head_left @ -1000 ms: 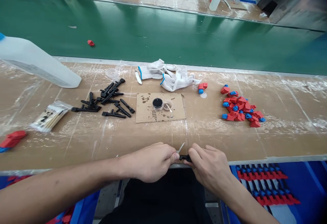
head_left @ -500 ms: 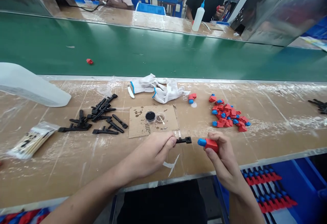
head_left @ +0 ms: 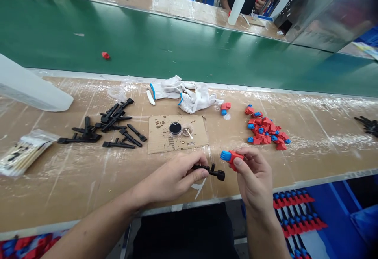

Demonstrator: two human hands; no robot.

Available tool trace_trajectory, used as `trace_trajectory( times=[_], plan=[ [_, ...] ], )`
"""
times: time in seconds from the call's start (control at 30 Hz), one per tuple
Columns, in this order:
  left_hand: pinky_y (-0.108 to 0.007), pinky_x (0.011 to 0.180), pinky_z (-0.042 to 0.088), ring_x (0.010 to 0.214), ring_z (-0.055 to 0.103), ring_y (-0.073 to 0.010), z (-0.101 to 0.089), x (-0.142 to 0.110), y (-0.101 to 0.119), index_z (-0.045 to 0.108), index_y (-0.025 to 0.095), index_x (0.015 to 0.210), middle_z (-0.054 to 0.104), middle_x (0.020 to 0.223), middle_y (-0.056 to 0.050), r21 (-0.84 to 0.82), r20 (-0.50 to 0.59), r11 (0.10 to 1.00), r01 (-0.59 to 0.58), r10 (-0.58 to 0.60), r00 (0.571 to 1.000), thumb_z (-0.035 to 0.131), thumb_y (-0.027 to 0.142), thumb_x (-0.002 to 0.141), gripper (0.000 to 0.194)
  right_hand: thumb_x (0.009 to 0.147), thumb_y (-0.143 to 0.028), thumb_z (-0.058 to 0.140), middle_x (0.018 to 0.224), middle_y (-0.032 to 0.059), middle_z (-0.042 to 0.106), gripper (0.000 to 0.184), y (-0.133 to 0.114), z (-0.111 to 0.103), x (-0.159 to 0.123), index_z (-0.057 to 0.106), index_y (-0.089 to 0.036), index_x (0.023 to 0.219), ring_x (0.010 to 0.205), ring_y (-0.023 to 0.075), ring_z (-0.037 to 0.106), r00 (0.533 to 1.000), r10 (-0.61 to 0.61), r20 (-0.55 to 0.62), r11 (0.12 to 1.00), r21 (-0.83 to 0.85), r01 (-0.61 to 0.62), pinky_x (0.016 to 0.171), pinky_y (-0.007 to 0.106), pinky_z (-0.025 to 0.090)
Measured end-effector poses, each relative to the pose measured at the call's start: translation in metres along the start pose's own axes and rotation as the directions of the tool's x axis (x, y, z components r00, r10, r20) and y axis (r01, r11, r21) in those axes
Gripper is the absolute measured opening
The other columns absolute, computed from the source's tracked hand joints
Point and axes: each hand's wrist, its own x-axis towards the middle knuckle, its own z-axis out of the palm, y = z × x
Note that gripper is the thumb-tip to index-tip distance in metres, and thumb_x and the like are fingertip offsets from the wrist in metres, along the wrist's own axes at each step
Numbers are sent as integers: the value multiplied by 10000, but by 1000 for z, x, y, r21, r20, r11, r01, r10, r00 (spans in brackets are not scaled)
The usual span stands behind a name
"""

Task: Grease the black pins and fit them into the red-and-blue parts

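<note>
The left hand (head_left: 177, 176) grips a black part (head_left: 213, 171), square end pointing right; the right hand (head_left: 255, 172) pinches a red-and-blue piece (head_left: 233, 158) near it, apart, blue end leftward. Both are above the table (head_left: 103, 192). Beyond lies a cardboard sheet (head_left: 153, 143), black parts (head_left: 115, 118) to its left, red-and-blue pieces (head_left: 265, 129) to its right, white gloves (head_left: 196, 100) behind

Your left hand (head_left: 174, 178) and right hand (head_left: 255, 180), close together a second ago, are now apart. Since half a second ago, the free end of the black part (head_left: 217, 173) has dipped from three o'clock toward four; the red-and-blue piece (head_left: 232, 158) has shifted from that end's three o'clock to about twelve.
</note>
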Motion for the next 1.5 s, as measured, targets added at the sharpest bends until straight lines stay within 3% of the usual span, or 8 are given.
trace_trajectory(
  times=[0.3, 0.73, 0.83, 1.0, 1.1, 1.2, 1.37, 1.5],
  plan=[
    [-283, 740, 442, 832, 640, -180, 6, 0, -6, 605, 190, 1009, 697, 940, -17, 107, -65, 987, -121, 128, 990, 511, 251, 1018, 113, 858, -346, 773, 783, 4, 683, 166, -7, 11, -2, 681, -229, 932, 682, 131, 630, 989, 129, 76, 990, 41, -132, 585, 237, 524],
    [-288, 719, 465, 807, 662, -187, 8, 0, -7, 591, 196, 1011, 708, 926, -26, 204, -108, 961, -185, 210, 972, 447, 307, 1054, 186, 880, -345, 751, 783, -4, 681, 139, -9, 12, -4, 687, -237, 938, 694, 129, 637, 987, 119, 108, 991, 55, -126, 591, 227, 525],
    [-285, 709, 466, 790, 655, -184, 9, 0, -8, 593, 191, 1004, 702, 905, -30, 219, -119, 956, -194, 223, 968, 414, 362, 1070, 256, 920, -346, 702, 865, 15, 694, 114, -11, 9, -3, 722, -252, 982, 724, 139, 648, 982, 84, 169, 996, 3, -86, 599, 240, 546],
    [-267, 660, 442, 711, 617, -162, 10, 1, -11, 589, 183, 959, 674, 819, -24, 256, -162, 933, -254, 301, 940, 344, 446, 1089, 382, 957, -317, 655, 1050, 44, 696, 192, -24, 0, 5, 749, -313, 1125, 924, 171, 678, 935, -57, 350, 987, -118, 104, 732, 258, 582],
    [-261, 631, 425, 667, 590, -152, 12, 1, -12, 583, 176, 936, 659, 779, -22, 294, -195, 910, -291, 356, 914, 327, 465, 1090, 416, 812, -327, 829, 1126, 47, 683, 398, -30, -4, 8, 715, -326, 1193, 1019, 203, 680, 896, -80, 436, 980, -131, 151, 839, 290, 599],
    [-262, 635, 437, 666, 593, -153, 16, 1, -13, 589, 176, 940, 649, 761, -24, 311, -229, 906, -286, 364, 903, 321, 486, 1087, 435, 643, -300, 948, 1170, 58, 653, 662, -31, -5, 8, 665, -319, 1241, 1028, 226, 680, 884, -77, 461, 972, -162, 170, 842, 309, 612],
    [-283, 714, 506, 730, 644, -168, 18, 0, -15, 606, 178, 1002, 675, 808, -42, 281, -258, 916, -287, 360, 896, 351, 508, 1075, 423, 700, -272, 909, 1104, 67, 659, 523, -29, 2, 5, 663, -285, 1162, 997, 232, 665, 901, -172, 397, 926, -248, 286, 824, 332, 603],
    [-291, 787, 559, 855, 701, -180, 15, -1, -15, 521, 184, 1266, 729, 1032, -74, 225, -248, 915, -336, 387, 888, 522, 540, 1015, 436, 746, -226, 870, 1107, 67, 661, 479, -31, 4, 4, 660, -288, 1171, 984, 218, 664, 887, -181, 426, 924, -235, 301, 828, 325, 597]
  ],
)
